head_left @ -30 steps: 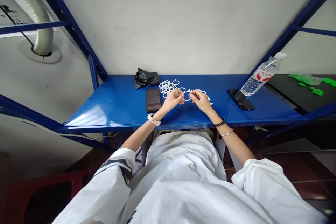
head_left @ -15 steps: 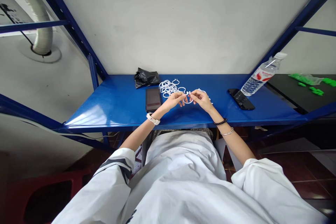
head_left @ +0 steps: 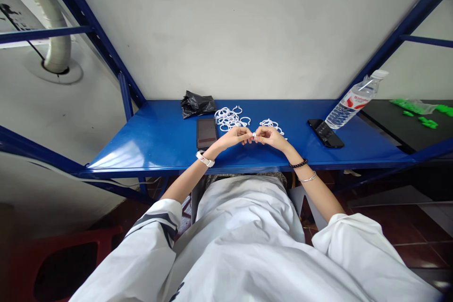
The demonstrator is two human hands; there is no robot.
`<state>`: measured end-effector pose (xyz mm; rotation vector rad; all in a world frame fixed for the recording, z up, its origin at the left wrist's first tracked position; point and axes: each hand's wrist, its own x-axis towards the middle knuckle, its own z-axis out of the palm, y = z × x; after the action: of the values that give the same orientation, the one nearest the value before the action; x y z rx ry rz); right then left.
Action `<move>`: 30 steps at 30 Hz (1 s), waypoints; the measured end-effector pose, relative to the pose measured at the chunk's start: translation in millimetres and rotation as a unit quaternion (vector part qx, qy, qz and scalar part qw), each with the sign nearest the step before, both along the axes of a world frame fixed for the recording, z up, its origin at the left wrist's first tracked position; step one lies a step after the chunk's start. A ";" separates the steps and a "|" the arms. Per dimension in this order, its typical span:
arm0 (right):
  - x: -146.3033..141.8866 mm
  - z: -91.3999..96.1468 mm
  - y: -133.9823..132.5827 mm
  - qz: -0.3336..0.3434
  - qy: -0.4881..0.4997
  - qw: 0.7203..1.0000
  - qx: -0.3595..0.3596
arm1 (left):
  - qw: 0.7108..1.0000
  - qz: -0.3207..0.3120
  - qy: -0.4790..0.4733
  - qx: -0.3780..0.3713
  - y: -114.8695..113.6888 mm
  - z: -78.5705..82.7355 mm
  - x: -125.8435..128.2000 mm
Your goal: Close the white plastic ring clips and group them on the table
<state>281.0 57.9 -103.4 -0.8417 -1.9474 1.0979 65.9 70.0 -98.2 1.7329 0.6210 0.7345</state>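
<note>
My left hand (head_left: 234, 137) and my right hand (head_left: 269, 136) meet fingertip to fingertip over the blue shelf (head_left: 159, 144). Both pinch one small white plastic ring (head_left: 254, 135), of which only a bit shows between the fingers. Behind the left hand lies a heap of several white rings (head_left: 228, 118). A smaller heap of white rings (head_left: 271, 124) lies just behind the right hand. A white watch is on my left wrist, and a dark bead bracelet and a thin bangle are on my right.
A dark phone (head_left: 206, 133) lies left of my hands and a crumpled black bag (head_left: 197, 104) behind it. Another phone (head_left: 325, 133) and a tilted water bottle (head_left: 354, 100) are to the right. Green pieces (head_left: 426, 121) lie on a black surface far right. Blue frame posts stand at both sides.
Both hands have drawn closer together and a little toward me. The ring, earlier seen as an open loop between them, is now squeezed small between the fingertips.
</note>
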 end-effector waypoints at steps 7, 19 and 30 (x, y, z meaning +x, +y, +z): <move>-2.4 -5.4 1.0 -0.034 -0.045 0.998 0.032 | 1.000 -0.002 0.013 0.015 4.0 -3.5 -0.4; -5.2 -4.0 0.3 -0.054 -0.009 0.998 0.035 | 1.000 -0.001 -0.019 -0.024 1.1 0.3 1.3; -3.9 -3.7 4.7 -0.061 0.063 0.996 0.005 | 0.993 0.030 -0.075 -0.080 -3.6 6.2 3.4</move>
<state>277.1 62.5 -107.1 -0.8527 -1.7732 1.0425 69.3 66.4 -92.0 1.5020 0.6139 0.8272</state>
